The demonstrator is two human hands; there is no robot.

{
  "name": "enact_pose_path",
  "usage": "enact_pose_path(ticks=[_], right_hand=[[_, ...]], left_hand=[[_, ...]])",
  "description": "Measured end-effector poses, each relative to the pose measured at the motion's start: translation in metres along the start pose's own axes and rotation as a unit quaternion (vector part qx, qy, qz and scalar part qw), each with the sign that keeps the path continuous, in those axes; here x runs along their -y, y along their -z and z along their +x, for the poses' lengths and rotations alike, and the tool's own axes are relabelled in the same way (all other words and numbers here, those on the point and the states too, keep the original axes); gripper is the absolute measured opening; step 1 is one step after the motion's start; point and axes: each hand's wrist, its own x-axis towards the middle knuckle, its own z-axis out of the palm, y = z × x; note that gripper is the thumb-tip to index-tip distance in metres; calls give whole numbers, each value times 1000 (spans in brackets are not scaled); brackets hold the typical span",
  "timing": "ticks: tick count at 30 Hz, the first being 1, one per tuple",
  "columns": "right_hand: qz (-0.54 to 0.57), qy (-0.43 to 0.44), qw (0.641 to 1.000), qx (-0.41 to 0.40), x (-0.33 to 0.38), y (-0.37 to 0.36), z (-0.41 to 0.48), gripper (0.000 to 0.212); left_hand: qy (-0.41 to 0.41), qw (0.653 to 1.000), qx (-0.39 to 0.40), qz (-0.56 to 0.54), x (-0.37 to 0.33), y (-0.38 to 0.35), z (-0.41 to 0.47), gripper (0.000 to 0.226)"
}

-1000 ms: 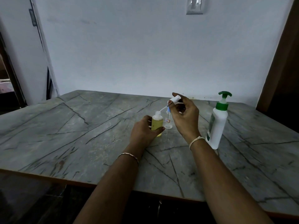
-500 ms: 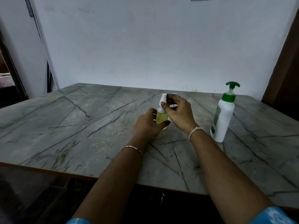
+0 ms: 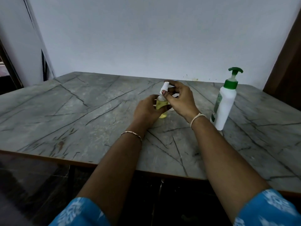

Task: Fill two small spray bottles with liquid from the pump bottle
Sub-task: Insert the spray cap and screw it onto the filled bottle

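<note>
Our left hand (image 3: 147, 110) curls round the small spray bottle (image 3: 161, 106) of yellow liquid, which stands upright with its base on the grey veined table (image 3: 78, 115), near the middle. Our right hand (image 3: 180, 100) pinches the white spray cap (image 3: 164, 88) at the bottle's neck between thumb and fingertips. The white pump bottle (image 3: 225, 103) with its green pump head stands upright just right of our right wrist, untouched.

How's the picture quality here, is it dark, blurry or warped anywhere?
Head view: dim, bluish light, no glare on the table; the wide lens tilts the brown frame at right; the spray bottle looks slightly soft, the pump bottle crisper.
</note>
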Motion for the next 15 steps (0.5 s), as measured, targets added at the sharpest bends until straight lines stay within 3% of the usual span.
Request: enact_pose_path(ticks=[8, 15], right_hand=[[-4, -5, 995, 99, -5, 3, 5, 41], [13, -1, 993, 118, -3, 7, 5, 32]], left_hand=[[0, 997, 35, -65, 8, -1, 9, 45], [2, 995, 56, -82, 6, 2, 9, 44]])
